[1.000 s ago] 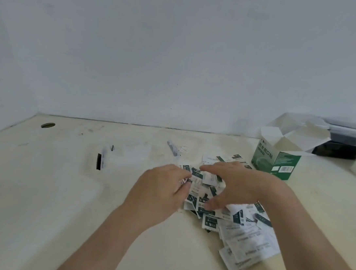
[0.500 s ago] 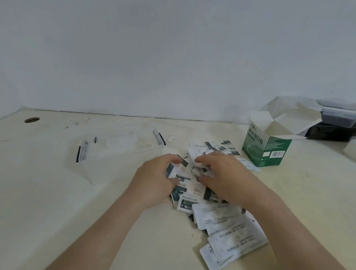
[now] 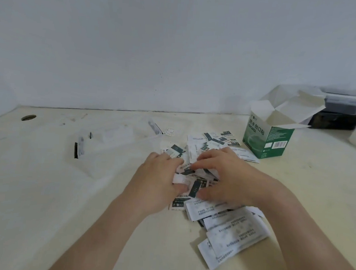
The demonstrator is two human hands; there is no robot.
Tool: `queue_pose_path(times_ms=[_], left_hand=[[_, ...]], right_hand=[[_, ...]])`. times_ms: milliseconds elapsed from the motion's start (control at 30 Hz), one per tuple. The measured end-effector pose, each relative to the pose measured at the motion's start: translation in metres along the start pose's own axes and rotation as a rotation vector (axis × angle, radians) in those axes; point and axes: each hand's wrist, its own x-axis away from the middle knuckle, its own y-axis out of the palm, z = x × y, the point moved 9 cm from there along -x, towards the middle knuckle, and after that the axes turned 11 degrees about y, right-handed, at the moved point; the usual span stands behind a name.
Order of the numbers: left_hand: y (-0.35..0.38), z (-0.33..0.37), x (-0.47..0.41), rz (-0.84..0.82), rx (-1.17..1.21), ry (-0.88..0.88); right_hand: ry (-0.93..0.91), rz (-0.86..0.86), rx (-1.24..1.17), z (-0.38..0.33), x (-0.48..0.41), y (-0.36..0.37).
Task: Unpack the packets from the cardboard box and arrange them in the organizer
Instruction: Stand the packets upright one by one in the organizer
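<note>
Both hands [image 3: 190,184] and forearms are bare, with no sleeves, gloves or jewellery.

A plain desk setup, probably a home or small office: a scuffed cream surface [image 3: 42,199] with a round cable hole [image 3: 28,117] pushed against a bare white wall [image 3: 157,49], and lidded plastic storage tubs [image 3: 344,100] stacked at its far right edge.

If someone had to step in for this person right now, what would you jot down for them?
Left hand and right hand: both are down on the pile of packets, fingers curled into it, gathering; whether either grips a packet is unclear.
Cardboard box: open, upright, far right of the pile.
Clear organizer: left of the pile; no packets visible in it.
Done: packets are out on the table.
Left: sort and place them all in the organizer.
</note>
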Motion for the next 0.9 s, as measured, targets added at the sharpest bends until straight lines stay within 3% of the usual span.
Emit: queue_pose_path(times_ms=[167, 367, 467, 533, 600, 667, 733, 833, 900], left_hand=[[-0.015, -0.015, 0.003, 0.072, 0.121, -0.131], [-0.033, -0.027, 0.006, 0.205, 0.228, -0.153], [-0.041, -0.025, 0.006, 0.323, 0.403, -0.146], [-0.039, -0.018, 0.005, 0.364, 0.524, -0.119], [-0.033, -0.006, 0.004, 0.358, 0.613, -0.077], [-0.028, 0.0, 0.003, 0.338, 0.563, -0.049], [-0.027, -0.002, 0.003, 0.28, 0.368, -0.05], [-0.015, -0.015, 0.003, 0.072, 0.056, -0.078], [-0.003, -0.021, 0.005, -0.049, 0.008, -0.108]], right_hand=[[0.02, 0.056, 0.032, -0.005, -0.002, 0.003], [0.001, 0.094, -0.081, -0.001, -0.004, -0.002], [-0.039, 0.222, -0.424, 0.0, -0.005, -0.015], [-0.049, 0.142, -0.793, -0.001, -0.004, -0.015], [-0.045, 0.068, -1.005, -0.002, -0.003, -0.011], [-0.025, 0.109, -0.996, 0.0, -0.003, -0.013], [0.059, 0.228, -0.949, 0.016, -0.004, -0.021], [0.196, 0.382, -0.974, 0.044, 0.0, -0.034], [0.278, 0.361, -0.966, 0.055, -0.002, -0.03]])
